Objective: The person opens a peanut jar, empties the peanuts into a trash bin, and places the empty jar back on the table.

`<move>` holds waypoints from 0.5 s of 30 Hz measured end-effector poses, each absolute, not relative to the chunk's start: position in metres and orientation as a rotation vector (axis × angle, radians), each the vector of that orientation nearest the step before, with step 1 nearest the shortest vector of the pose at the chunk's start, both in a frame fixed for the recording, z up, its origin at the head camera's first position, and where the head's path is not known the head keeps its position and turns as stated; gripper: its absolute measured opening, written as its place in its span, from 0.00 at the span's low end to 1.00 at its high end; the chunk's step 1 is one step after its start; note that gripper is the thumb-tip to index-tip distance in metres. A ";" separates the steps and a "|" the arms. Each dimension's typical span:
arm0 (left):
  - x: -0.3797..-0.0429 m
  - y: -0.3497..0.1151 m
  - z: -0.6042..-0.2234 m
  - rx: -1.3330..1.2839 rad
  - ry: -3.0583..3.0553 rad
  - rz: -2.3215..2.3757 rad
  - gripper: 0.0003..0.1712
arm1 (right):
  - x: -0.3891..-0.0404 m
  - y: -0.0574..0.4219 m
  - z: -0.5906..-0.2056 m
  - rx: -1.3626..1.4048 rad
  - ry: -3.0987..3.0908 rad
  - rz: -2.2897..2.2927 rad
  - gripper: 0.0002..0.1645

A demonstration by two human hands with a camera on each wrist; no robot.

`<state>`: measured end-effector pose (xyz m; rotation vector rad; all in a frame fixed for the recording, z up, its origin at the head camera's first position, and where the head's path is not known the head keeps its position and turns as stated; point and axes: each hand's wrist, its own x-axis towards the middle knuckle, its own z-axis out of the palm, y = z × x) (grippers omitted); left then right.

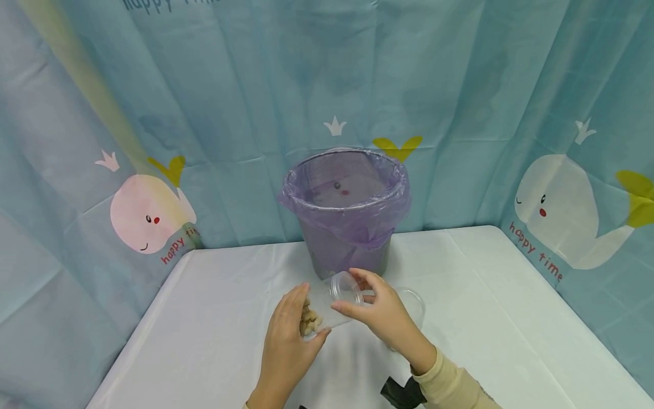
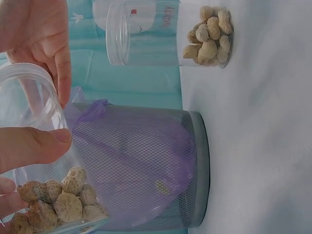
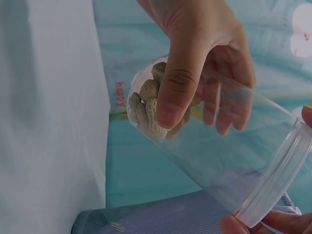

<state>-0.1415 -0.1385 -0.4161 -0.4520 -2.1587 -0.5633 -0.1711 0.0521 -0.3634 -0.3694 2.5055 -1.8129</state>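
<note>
Head view: two hands hold a tilted clear jar point(image 1: 323, 298) of peanuts point(image 1: 310, 319) at the lower centre of the frame.
The left hand point(image 1: 288, 341) grasps the jar's base end, thumb on one side and fingers on the other, and the peanuts lie gathered there; the right hand point(image 1: 382, 307) grips the ridged end, up and to the right. Whether a lid covers that end is hard to tell. Just behind, at the centre, a mesh bin point(image 1: 352, 264) lined with a purple bag point(image 1: 347, 218) stands on the white table point(image 1: 204, 318). Upper right in the left wrist view, a second jar point(image 2: 153, 36) with peanuts at its bottom stands on the table. A blue curtain point(image 1: 245, 85) printed with whales fills the upper frame.
</note>
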 end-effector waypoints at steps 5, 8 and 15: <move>-0.142 -0.138 -0.417 -0.457 -2.155 -0.573 0.63 | -0.170 0.054 -0.364 -0.419 2.485 -1.826 0.42; -0.142 -0.138 -0.417 -0.457 -2.153 -0.577 0.63 | -0.170 0.054 -0.364 -0.461 2.470 -1.828 0.42; -0.142 -0.139 -0.417 -0.455 -2.165 -0.568 0.63 | -0.170 0.052 -0.363 -0.415 2.491 -1.829 0.45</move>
